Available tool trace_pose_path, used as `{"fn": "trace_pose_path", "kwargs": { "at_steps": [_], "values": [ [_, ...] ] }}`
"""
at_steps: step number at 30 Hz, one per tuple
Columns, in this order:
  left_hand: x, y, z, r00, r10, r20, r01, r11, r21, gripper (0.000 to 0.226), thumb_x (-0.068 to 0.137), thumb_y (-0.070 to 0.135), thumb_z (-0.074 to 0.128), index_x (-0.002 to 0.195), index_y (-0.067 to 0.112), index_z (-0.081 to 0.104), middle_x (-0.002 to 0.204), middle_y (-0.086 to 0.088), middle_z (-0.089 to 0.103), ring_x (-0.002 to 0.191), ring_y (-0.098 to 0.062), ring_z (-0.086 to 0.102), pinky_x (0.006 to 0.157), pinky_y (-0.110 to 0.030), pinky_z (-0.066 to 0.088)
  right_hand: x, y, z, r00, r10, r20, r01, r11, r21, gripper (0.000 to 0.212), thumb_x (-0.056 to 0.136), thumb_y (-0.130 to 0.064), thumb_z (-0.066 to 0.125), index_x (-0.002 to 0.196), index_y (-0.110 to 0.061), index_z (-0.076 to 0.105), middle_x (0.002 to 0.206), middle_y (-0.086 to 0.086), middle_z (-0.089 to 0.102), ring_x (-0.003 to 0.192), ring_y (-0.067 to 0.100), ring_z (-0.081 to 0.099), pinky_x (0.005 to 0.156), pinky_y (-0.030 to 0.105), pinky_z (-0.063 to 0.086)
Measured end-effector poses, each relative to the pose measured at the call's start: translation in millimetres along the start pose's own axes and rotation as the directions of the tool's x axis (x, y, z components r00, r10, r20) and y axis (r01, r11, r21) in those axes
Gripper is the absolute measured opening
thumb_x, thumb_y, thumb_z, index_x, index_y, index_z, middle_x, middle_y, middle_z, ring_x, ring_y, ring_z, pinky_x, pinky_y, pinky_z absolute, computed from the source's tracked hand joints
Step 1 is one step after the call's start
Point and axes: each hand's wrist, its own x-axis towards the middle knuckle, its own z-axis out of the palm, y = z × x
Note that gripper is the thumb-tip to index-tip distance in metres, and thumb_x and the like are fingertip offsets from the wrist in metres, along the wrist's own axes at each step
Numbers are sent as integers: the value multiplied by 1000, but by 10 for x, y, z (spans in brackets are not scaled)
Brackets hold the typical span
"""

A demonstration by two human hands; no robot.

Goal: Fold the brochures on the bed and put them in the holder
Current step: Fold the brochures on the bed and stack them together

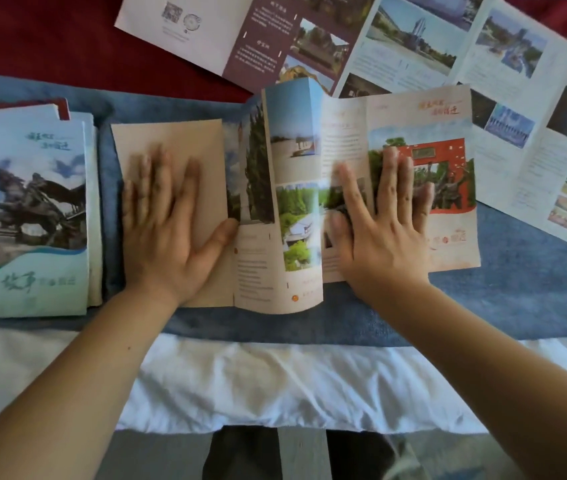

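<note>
A beige brochure lies partly folded on the blue blanket, its middle panel bulging upward in a ridge. My left hand presses flat on the plain beige left panel, fingers spread. My right hand presses flat on the right panels, over the red gate picture. Neither hand grips anything. A stack of folded brochures with a horse statue cover lies at the left. No holder is visible.
Two unfolded brochures lie at the back: a maroon and white one and a pale blue one reaching down the right side. A blue blanket covers the bed over a red cover; a white sheet hangs at the near edge.
</note>
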Motion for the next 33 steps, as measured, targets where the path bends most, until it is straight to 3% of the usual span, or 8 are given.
{"fn": "trace_pose_path", "kwargs": {
  "at_steps": [2, 5, 8, 11, 19, 24, 29, 33],
  "values": [
    [-6, 15, 29, 999, 8, -36, -7, 1000, 29, 90, 95, 77, 23, 162, 17, 24, 169, -19, 11, 157, -37, 7, 125, -56, 10, 4, 41, -77, 998, 59, -21, -59, 998, 22, 64, 104, -45, 23, 162, -41, -4, 169, 16, -16, 155, 37, -18, 123, 60, -10],
    [-12, 30, 80, 996, 6, -87, -1, 998, 58, 89, 95, 76, 29, 162, 18, 25, 169, -19, 13, 157, -37, 9, 125, -56, 12, -3, -92, -202, 997, 18, -74, -4, 981, 196, 67, 99, -35, 25, 163, -41, 5, 171, 12, -7, 157, 35, -13, 125, 58, -6],
    [-8, 16, 106, 997, -14, -74, 20, 997, 71, 90, 93, 80, 26, 163, 24, 20, 170, -16, 10, 157, -34, 7, 126, -54, 10, -57, -326, -270, 994, -23, -108, 63, 921, 383, 62, 101, -35, 24, 163, -34, 18, 172, 9, 6, 158, 31, -5, 126, 57, -2],
    [1, 12, 124, 998, -50, -33, 52, 995, 84, 93, 90, 85, 21, 164, 29, 11, 172, -12, 5, 158, -32, 2, 127, -51, 5, -106, -426, -343, 983, -52, -175, 125, 890, 438, 59, 105, -40, 19, 162, -27, 22, 171, 9, 13, 159, 31, 2, 125, 58, 1],
    [-1, 6, 175, 997, -41, -65, 48, 993, 110, 99, 87, 88, 27, 163, 26, 11, 171, -14, 5, 158, -35, 4, 126, -55, 7, -123, -397, -406, 948, -184, -258, 269, 898, 348, 61, 104, -45, 37, 159, -20, 35, 169, 14, 18, 158, 34, 8, 125, 57, 8],
    [-19, 42, 150, 995, -34, -93, 37, 999, 28, 96, 88, 83, 35, 163, 26, 19, 171, -12, 9, 158, -33, 5, 126, -54, 5, -22, -232, -50, 986, -163, 29, 159, 982, 100, 70, 103, -63, 26, 164, -34, 5, 172, 6, -8, 158, 27, -13, 127, 51, -1],
    [-5, 19, 154, 997, -33, -76, 26, 995, -94, 95, 87, 81, 37, 163, 25, 22, 171, -12, 11, 158, -31, 7, 126, -54, 4, -22, -171, 198, 976, -187, -115, 201, 972, 122, 69, 104, -61, 29, 164, -28, 16, 172, 10, 4, 159, 29, -4, 127, 51, 3],
    [9, 19, 135, 998, -39, -47, 21, 944, -330, 90, 93, 72, 43, 163, 23, 17, 169, -12, 16, 157, -31, 12, 124, -61, 10, -16, -168, 244, 970, -187, -153, 210, 966, 152, 69, 104, -60, 32, 163, -27, 21, 172, 11, 7, 159, 29, -1, 127, 50, 3]
  ]
}}
